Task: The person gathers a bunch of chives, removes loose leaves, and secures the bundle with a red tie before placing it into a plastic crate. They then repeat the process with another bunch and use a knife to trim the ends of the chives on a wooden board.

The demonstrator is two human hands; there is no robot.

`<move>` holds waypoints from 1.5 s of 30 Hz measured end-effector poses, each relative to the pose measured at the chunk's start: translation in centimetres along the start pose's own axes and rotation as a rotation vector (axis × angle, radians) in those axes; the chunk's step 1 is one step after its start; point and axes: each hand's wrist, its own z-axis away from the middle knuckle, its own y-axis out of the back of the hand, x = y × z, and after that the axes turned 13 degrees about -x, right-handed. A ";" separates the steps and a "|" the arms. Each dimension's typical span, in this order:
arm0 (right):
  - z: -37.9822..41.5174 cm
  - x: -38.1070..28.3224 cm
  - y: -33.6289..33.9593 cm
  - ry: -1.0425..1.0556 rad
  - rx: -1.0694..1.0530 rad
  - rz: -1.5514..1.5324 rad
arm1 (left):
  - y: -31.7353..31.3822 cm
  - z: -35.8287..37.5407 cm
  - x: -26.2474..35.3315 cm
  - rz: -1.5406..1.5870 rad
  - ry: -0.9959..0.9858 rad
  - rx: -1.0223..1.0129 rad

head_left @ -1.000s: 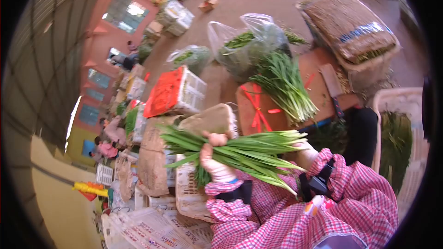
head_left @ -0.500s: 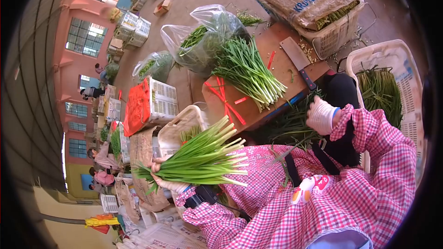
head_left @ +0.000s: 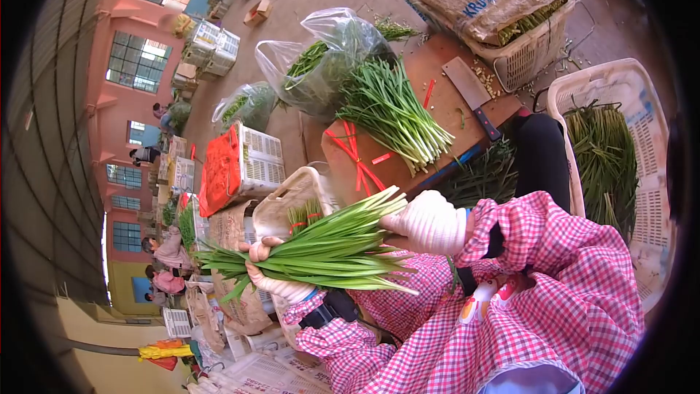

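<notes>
A loose bunch of long green stalks with pale ends (head_left: 328, 248) lies across my lap, and my left hand (head_left: 273, 273), in a pale glove, is wrapped round its leafy part. My right hand (head_left: 430, 225), in a white glove, touches the pale ends at the bunch's right; its fingers are pressed together there and partly hidden. Beyond my hands, a second green bunch (head_left: 397, 113) rests on a brown board (head_left: 408, 179). Red ties (head_left: 357, 160) and a cleaver (head_left: 470, 91) with a dark handle lie on that board.
At the right stands a white basket (head_left: 652, 204) of greens. A sack-covered crate (head_left: 525, 62) is at the back right. Clear bags of greens (head_left: 299, 91) stand beyond the board. A crate with red cloth (head_left: 262, 160) is at the left. People (head_left: 171, 252) sit farther left.
My right hand has moved left from the dark greens beside the board to the pale ends of the held bunch. The bunch now lies a little flatter, still in my left hand.
</notes>
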 end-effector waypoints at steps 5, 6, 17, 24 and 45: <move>0.1 0.0 -1.7 0.079 0.130 -0.219 | -1.2 0.3 -0.9 0.083 0.002 0.045; 0.4 -0.2 -1.8 0.122 0.241 -0.327 | -2.0 0.2 -1.2 0.086 0.006 0.043; 4.8 1.6 1.3 0.287 -0.258 -0.686 | 3.0 0.1 -1.1 0.164 -0.098 0.090; 9.7 6.8 4.0 -0.178 -0.828 0.224 | 8.0 0.9 1.5 1.845 0.025 -0.067; -3.4 4.5 -3.1 0.265 -0.054 -1.739 | 0.0 1.6 1.1 1.480 0.392 -0.004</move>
